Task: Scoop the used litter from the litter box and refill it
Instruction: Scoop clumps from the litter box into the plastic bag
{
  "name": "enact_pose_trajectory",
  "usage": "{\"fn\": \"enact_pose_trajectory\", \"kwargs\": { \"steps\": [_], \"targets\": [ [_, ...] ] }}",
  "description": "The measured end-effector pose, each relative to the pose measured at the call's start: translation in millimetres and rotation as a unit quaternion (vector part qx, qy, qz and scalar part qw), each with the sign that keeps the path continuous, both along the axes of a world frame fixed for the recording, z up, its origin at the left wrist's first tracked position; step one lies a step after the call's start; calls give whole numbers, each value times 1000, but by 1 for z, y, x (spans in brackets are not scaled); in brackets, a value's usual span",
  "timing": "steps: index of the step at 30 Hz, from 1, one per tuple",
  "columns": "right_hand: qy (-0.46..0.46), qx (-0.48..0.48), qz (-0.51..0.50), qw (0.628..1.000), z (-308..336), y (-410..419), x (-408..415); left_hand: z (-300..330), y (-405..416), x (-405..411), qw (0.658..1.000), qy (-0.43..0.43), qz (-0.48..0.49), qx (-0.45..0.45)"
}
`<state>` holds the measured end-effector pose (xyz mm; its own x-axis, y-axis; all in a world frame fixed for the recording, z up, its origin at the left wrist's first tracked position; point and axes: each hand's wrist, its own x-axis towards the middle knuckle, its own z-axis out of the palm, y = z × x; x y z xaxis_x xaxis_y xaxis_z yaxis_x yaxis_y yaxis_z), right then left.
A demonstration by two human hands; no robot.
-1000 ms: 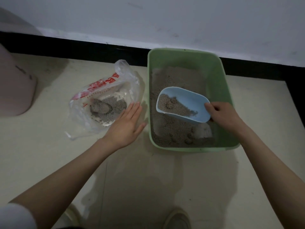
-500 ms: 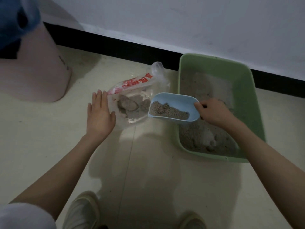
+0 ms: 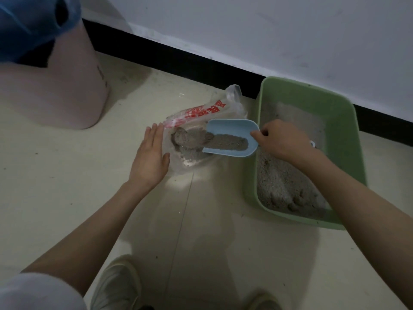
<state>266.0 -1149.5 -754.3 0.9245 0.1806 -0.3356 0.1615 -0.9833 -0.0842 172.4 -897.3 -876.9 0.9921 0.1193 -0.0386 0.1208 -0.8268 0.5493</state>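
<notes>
Right hand (image 3: 282,139) grips loaded blue scoop (image 3: 232,137), tilted over plastic bag (image 3: 196,121) beside the litter box (image 3: 342,121) left wall. Left hand (image 3: 149,159), fingers straight, rests at the bag's left edge. Risk: limp bag mouth collapses, litter spills onto floor (image 3: 67,175).

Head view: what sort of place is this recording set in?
Probably a room in a home, at floor level by a wall. A green plastic litter box sits on pale glossy floor tiles beside a white wall with a black skirting strip, and a pink plastic bin stands nearby.
</notes>
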Motion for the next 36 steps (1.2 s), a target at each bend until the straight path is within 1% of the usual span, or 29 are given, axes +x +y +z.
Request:
{"fn": "enact_pose_trajectory", "kwargs": {
  "steps": [3, 7, 9, 11, 14, 18, 22, 24, 28, 32, 36],
  "targets": [
    [-32, -36, 16, 999, 3, 2, -1, 0, -2, 0, 1000, -1, -2, -5],
    [-68, -52, 45, 995, 6, -1, -3, 6, -8, 1, 1000, -4, 3, 10],
    [-87, -49, 60, 993, 8, -5, -4, 12, -14, 1, 1000, -5, -1, 29],
    [-94, -24, 51, 994, 10, -14, -6, 18, -21, 3, 999, -10, -18, 38],
    [-110, 34, 4, 993, 12, -40, -7, 27, -39, 8, 996, -31, -59, 63],
    [-118, 115, -93, 982, 11, -88, -11, 35, -73, 14, 983, -51, -156, 83],
    [-134, 149, -160, 967, 5, -137, -22, 36, -108, 21, 963, -31, -237, 126],
    [-129, 131, -188, 965, -1, -159, -25, 35, -123, 25, 952, -6, -270, 147],
    [-104, 62, -223, 967, -17, -190, -30, 35, -146, 33, 926, 22, -322, 198],
    [-87, 3, -219, 972, -26, -195, -24, 38, -155, 41, 918, 42, -326, 224],
    [-59, -31, -208, 976, -26, -185, -2, 39, -159, 42, 915, 67, -313, 247]
  ]
}}
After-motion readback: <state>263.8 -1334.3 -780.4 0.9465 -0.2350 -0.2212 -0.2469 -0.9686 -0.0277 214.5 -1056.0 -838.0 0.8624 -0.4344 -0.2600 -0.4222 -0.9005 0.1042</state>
